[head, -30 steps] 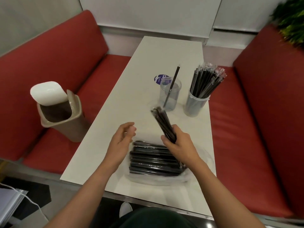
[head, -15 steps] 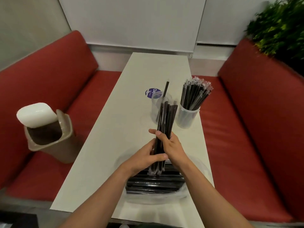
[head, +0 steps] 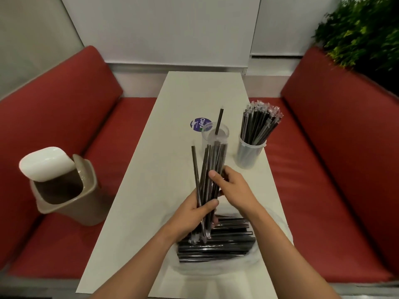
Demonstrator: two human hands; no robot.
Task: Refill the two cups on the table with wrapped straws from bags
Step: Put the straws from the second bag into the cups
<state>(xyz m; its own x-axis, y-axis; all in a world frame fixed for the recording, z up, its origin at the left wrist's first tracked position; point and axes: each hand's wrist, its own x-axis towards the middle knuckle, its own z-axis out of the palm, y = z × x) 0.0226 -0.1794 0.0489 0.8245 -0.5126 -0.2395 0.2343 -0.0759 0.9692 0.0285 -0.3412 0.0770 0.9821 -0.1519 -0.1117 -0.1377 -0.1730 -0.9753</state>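
Both hands work over the white surface. The left hand wraps its fingers and thumb round the lower part of a bundle of wrapped straws. The right hand grasps the same bundle higher up, its thumb pressed across the front. The bundle stands nearly upright, its tops fanning apart (one straw leans out toward 11 o'clock), and its lower ends hang just above the open bag of straws. That bag lies flat at 6 o'clock on the surface, black straws stacked crosswise inside the clear plastic.

At 12 o'clock from the hands stands a clear cup holding a single straw; the bundle's tips partly cover its lower wall. At 1 o'clock from the hands, just beside it, a second cup is packed with wrapped straws that splay toward 1 o'clock. A round blue sticker lies on the surface behind the first cup.

On the red bench at 9 o'clock sits a tan bin with its white lid tipped. A green plant fills the 2 o'clock corner.
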